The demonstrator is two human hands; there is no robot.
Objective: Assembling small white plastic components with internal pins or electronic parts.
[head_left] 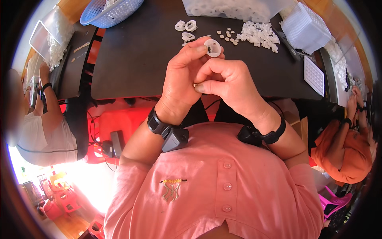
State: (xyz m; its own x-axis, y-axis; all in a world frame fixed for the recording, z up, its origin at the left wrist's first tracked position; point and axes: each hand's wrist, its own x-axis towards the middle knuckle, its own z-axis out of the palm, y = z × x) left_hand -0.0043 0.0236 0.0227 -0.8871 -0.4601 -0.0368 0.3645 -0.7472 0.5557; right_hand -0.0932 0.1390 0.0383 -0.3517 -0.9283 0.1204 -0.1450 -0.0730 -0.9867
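Over the dark surface (131,63), the left hand (183,65) tilts upward, fingers pinching a round translucent white plastic piece (215,48) at their tips; beside its palm, the curled right hand (232,79) pinches a tiny brass-coloured piece (195,85).

Dark table (127,63), upper frame, bore: | blue basket (113,16), upper left | clear bin (234,15), top | round parts (191,26), discs (227,39), white pieces (258,36), upper centre
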